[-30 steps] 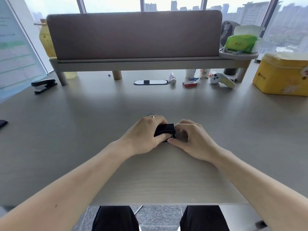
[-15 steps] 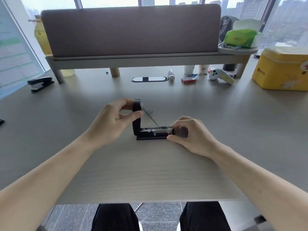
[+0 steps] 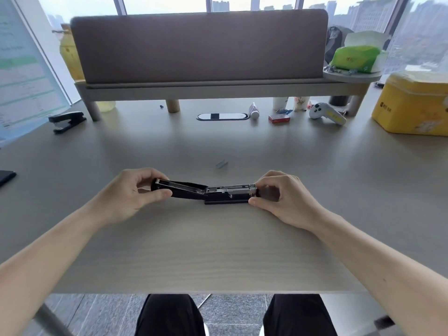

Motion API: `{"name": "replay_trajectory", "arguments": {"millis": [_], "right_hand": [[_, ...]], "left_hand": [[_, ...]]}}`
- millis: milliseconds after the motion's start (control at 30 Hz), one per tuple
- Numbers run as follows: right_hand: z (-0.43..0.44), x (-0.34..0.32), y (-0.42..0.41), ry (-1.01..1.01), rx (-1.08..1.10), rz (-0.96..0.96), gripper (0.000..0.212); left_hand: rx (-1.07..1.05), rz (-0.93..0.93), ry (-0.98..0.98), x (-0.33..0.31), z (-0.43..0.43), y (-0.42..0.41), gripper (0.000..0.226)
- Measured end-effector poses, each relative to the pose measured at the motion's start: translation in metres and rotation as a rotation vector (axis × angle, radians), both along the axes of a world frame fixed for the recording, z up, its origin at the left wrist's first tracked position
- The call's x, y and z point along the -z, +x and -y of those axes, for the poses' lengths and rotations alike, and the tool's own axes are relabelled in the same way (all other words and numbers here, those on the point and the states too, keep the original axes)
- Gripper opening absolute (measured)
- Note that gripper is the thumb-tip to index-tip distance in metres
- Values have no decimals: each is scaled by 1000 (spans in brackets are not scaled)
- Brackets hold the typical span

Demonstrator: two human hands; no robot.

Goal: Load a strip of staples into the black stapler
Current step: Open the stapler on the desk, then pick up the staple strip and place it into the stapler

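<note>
The black stapler (image 3: pixel 206 191) lies on the desk in front of me, swung fully open so it is nearly flat. My left hand (image 3: pixel 131 192) pinches the folded-back top cover at its left end. My right hand (image 3: pixel 283 197) holds the base and the metal magazine at the right end. The magazine channel faces up and is exposed. A short silver strip of staples (image 3: pixel 221 163) lies loose on the desk just behind the stapler, apart from both hands.
A second black stapler (image 3: pixel 66 121) sits far left. At the back are a red staple box (image 3: pixel 278 118), a white tube (image 3: pixel 254 111), a white and yellow controller (image 3: pixel 327 113) and a shelf with a grey screen (image 3: pixel 198 44). A yellow tin (image 3: pixel 412 103) stands at the right.
The stapler went from closed under both hands, to cover upright, to cover folded flat leftward by my left hand. The staple strip behind it came into view.
</note>
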State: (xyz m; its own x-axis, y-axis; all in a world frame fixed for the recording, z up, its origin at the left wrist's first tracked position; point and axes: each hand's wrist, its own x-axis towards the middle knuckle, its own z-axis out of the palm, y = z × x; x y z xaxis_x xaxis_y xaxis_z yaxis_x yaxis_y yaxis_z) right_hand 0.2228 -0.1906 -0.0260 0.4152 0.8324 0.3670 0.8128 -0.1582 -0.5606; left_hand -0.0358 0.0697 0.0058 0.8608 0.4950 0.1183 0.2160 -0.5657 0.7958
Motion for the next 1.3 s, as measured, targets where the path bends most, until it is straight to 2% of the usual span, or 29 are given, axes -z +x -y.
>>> {"name": "replay_trajectory", "arguments": {"millis": [67, 167, 233, 467, 667, 733, 867, 933, 1133, 1300], "right_hand": [[0, 0, -1, 0, 4, -2, 18], [1, 0, -2, -3, 8, -3, 18], [0, 0, -2, -5, 11, -1, 18], [0, 0, -3, -7, 11, -3, 17], [2, -1, -3, -45, 2, 50, 22], [4, -5, -2, -107, -3, 79, 39], [5, -31, 11, -380, -9, 208, 106], [1, -45, 19, -531, 5, 302, 125], [-14, -45, 29, -697, -19, 274, 122], [-16, -19, 30, -636, -45, 305, 129]], "left_hand": [[-13, -67, 91, -3, -1, -1, 9], [14, -189, 453, -12, -3, 2, 10], [71, -255, 600, -16, 3, 7, 20], [98, -141, 588, -2, 19, 18, 28], [104, -202, 585, -8, 22, 21, 28], [94, -228, 590, -15, 25, 27, 37], [51, -287, 599, -28, 21, 57, 56], [27, -346, 616, -30, 17, 79, 56], [-9, -402, 566, -22, 19, 141, 49], [-59, -295, 567, -9, 14, 164, 31]]}}
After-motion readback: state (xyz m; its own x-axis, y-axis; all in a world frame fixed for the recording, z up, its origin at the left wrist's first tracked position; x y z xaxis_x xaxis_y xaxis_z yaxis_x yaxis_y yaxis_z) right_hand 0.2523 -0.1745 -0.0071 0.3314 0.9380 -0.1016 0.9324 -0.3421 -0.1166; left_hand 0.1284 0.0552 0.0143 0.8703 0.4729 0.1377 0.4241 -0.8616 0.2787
